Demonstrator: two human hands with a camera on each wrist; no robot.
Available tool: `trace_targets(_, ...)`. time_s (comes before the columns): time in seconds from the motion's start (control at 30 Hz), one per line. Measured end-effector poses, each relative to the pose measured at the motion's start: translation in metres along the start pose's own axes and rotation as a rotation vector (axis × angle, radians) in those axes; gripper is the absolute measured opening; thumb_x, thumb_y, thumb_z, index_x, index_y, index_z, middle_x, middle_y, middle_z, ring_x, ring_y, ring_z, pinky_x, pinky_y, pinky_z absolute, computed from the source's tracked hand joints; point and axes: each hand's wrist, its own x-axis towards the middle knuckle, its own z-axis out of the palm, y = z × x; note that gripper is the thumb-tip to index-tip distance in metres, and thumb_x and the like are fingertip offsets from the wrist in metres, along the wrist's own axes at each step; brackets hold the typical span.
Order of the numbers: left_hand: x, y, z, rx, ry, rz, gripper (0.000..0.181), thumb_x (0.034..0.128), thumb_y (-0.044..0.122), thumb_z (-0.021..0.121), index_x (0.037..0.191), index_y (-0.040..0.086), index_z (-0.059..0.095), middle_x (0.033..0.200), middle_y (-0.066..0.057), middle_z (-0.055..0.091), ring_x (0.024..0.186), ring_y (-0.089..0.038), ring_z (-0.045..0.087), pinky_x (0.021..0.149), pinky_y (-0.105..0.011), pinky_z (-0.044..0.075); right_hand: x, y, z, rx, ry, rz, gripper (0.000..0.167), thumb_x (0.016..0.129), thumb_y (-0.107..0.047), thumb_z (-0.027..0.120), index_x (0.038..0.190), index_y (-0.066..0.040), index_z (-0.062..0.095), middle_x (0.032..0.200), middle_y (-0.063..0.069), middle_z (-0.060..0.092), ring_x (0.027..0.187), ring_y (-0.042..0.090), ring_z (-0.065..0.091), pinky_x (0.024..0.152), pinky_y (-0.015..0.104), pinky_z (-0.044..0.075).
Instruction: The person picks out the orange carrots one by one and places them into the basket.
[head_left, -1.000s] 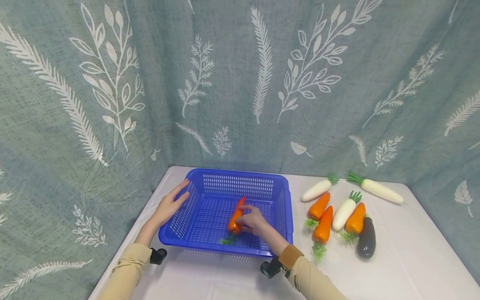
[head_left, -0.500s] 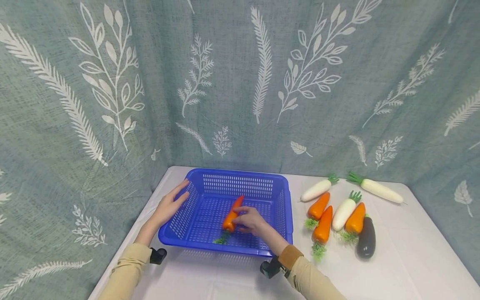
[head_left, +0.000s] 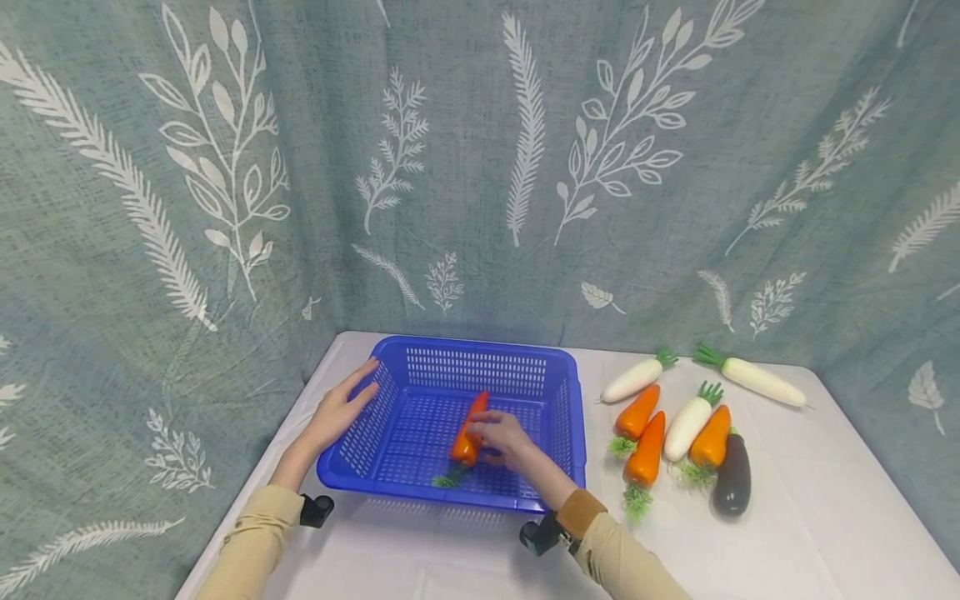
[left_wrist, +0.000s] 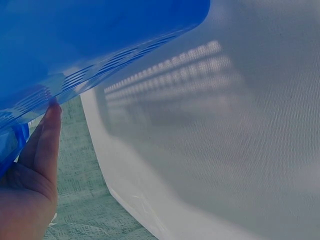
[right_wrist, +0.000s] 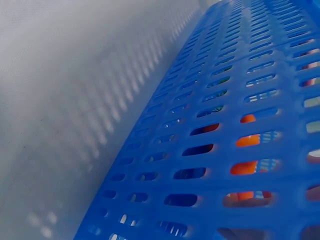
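A blue slatted basket (head_left: 480,343) stands on the white table, with one orange carrot (head_left: 466,446) lying in it, tip away and green top toward the near rim. The right hand (head_left: 504,437) reaches over the near rim and holds the carrot between its thumb and fingers. On the basket's left side rests the left hand (head_left: 339,415), fingers extended against the wall; the left wrist view shows this hand (left_wrist: 35,175) at the blue basket wall (left_wrist: 100,40). In the right wrist view the basket wall (right_wrist: 145,177) hides the right hand's fingers, with orange showing through the slots.
Right of the basket lie white radishes (head_left: 632,381), several orange carrots (head_left: 646,450) and a dark eggplant (head_left: 732,479). A long white radish (head_left: 763,382) lies at the back right. A patterned green curtain (head_left: 465,167) hangs behind the table (head_left: 810,517).
The carrot in the basket has shifted left overall, then slightly back right, with the right hand on it. The left hand has stayed at the basket's side.
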Motion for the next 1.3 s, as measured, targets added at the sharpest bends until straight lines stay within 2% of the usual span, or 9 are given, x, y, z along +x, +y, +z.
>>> trace_targets(0.27, 0.0002, 0.0011, 0.0001, -0.004, -0.005, -0.003, 0.051, 0.1054, 0.021, 0.045, 0.150, -0.002, 0.033, 0.157, -0.020, 0.025, 0.143, -0.042, 0.022, 0.116, -0.057, 0.019, -0.0011, -0.0034, -0.0018, 0.027, 0.034, 0.006, 0.033, 0.092, -0.012, 0.065, 0.120, 0.004, 0.061, 0.106, 0.015, 0.063, 0.092, 0.026, 0.057, 0.088, 0.050, 0.053)
trace_targets(0.57, -0.0016, 0.0025, -0.0004, -0.005, -0.004, -0.005, 0.051, 0.1054, 0.021, 0.045, 0.150, -0.001, 0.033, 0.157, -0.020, 0.025, 0.143, -0.042, 0.021, 0.116, -0.057, 0.019, -0.0017, -0.0033, -0.0011, 0.035, 0.075, 0.016, 0.036, 0.092, -0.012, 0.065, 0.124, 0.004, 0.059, 0.118, 0.021, 0.059, 0.112, 0.037, 0.054, 0.090, 0.051, 0.053)
trace_targets(0.77, -0.0019, 0.0021, -0.0006, -0.003, -0.003, -0.001, 0.052, 0.1055, 0.023, 0.045, 0.150, -0.001, 0.034, 0.157, -0.019, 0.026, 0.143, -0.042, 0.022, 0.117, -0.056, 0.019, -0.0028, -0.0048, -0.0027, 0.049, 0.078, 0.019, 0.038, 0.091, -0.014, 0.066, 0.125, 0.003, 0.059, 0.120, 0.020, 0.060, 0.113, 0.037, 0.054, 0.086, 0.047, 0.054)
trace_targets(1.0, -0.0011, 0.0003, 0.0003, 0.010, 0.004, 0.007, 0.052, 0.1054, 0.025, 0.045, 0.149, -0.002, 0.034, 0.157, -0.019, 0.027, 0.143, -0.042, 0.022, 0.117, -0.056, 0.019, -0.0071, -0.0056, -0.0049, 0.047, 0.079, 0.003, 0.041, 0.091, -0.016, 0.066, 0.127, 0.003, 0.058, 0.120, 0.021, 0.059, 0.112, 0.039, 0.054, 0.087, 0.048, 0.054)
trace_targets(1.3, -0.0015, 0.0012, 0.0000, 0.016, 0.004, 0.007, 0.052, 0.1054, 0.024, 0.045, 0.149, -0.002, 0.034, 0.157, -0.020, 0.026, 0.143, -0.043, 0.023, 0.116, -0.057, 0.019, -0.0096, -0.0073, -0.0074, 0.097, 0.073, -0.022, 0.044, 0.091, -0.016, 0.064, 0.129, 0.004, 0.056, 0.119, 0.021, 0.058, 0.112, 0.040, 0.052, 0.085, 0.047, 0.055)
